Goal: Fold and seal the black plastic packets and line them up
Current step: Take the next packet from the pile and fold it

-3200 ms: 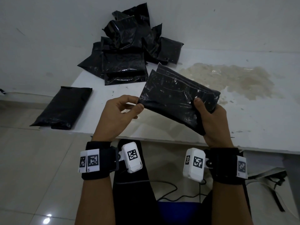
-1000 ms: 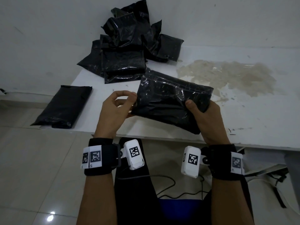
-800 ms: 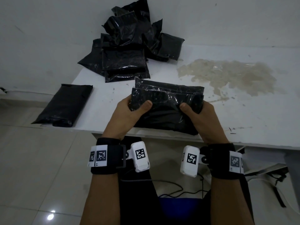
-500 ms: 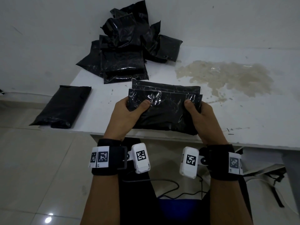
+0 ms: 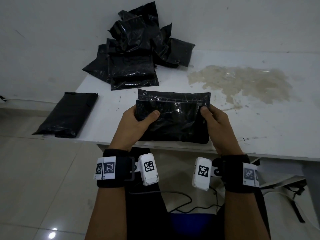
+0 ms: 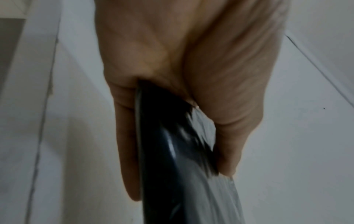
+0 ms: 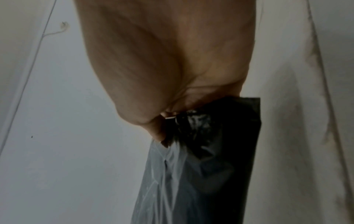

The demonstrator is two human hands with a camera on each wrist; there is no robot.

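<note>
At the bottom of the head view, two forearms with marker-tagged wristbands reach up to the table (image 5: 259, 129) edge. Just above them, at frame centre, a black packet (image 5: 173, 122) is held by both ends over the near edge of the table. The left hand (image 5: 133, 125) is clamped on its left end and the right hand (image 5: 214, 122) on its right end, each with the thumb on top and the fingers hidden beneath; the wrist views confirm plastic pinched between thumb and fingers. The packet thus lies between the two grips, its upper flap projecting beyond the thumbs toward the wall. This symmetrical hold probably keeps the film taut and square so that the flap can be folded over and sealed. At centre left, one flat packet (image 5: 67, 115) lies at the table's left edge, seemingly the start of the row. Farthest away, at upper centre, a heap of packets (image 5: 136, 54) leans against the wall.
</note>
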